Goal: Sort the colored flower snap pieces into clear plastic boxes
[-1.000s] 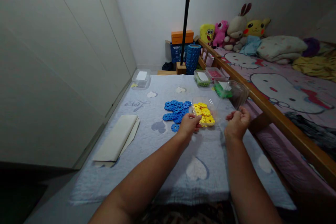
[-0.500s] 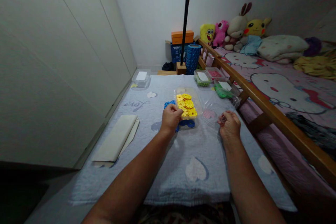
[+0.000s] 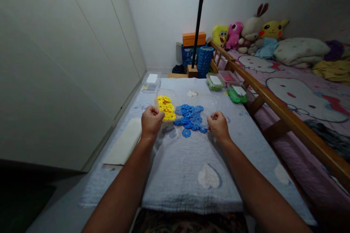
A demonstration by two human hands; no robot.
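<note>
My left hand [image 3: 151, 122] grips the near edge of a clear plastic tub of yellow flower-shaped pieces [image 3: 165, 106], held to the left of a loose heap of blue flower-shaped pieces [image 3: 190, 117] on the pale blue quilt [image 3: 191, 160]. To the right of that heap, my right hand [image 3: 218, 125] is closed on the near edge of a clear plastic lid [image 3: 209, 102], which lies low over the quilt just behind the fingers.
Clear tubs stand at the quilt's far end: an empty-looking one [image 3: 151, 80] at left, a green-filled one [image 3: 215, 82], a pink one [image 3: 228, 76] and a bright green one [image 3: 237, 94] at right. Folded white paper [image 3: 124, 142] lies left. A wooden bed rail [image 3: 276, 103] runs along the right.
My left hand carried the tub of yellow pieces leftward across the blue heap to its left side. My right hand moved left and down with the clear lid.
</note>
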